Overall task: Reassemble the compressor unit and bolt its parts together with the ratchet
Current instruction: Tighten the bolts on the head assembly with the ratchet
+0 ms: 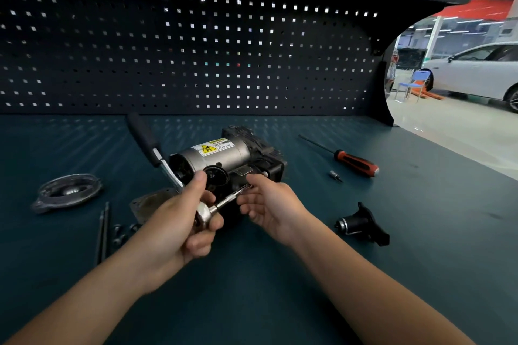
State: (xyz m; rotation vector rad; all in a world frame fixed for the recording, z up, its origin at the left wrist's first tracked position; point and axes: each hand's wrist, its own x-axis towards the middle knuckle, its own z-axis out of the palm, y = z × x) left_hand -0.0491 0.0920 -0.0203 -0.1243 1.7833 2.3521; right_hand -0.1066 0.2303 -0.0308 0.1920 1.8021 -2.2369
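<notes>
"Just in front of the compressor (224, 156), which sat mid-table, what were the hands doing?"

"The left hand (179, 224) had its fingers wrapped round the head of the ratchet (206, 214), whose handle slanted up past the compressor's left end. The right hand (269, 204) pinched the tip of the ratchet's bar between thumb and forefinger, its other fingers loosely curled, right against the compressor's near face."

"How should that step have gone?"

"I'd judge the tip needed guiding square onto its bolt before any swing, since a tilted bar would likely slip off. Whether it was seated yet, I couldn't tell."

"Any room to swing?"

"Left of the compressor the handle had open table (252, 302). A round cover (67, 193) lay further left, with long rods (103, 232) and small bolts (120, 232) to the near left. A screwdriver (356, 162) and a black part (361, 225) lay to its right, well apart. The pegboard (196, 50) rose behind it, and the table's edge ran far off to its right."
</notes>
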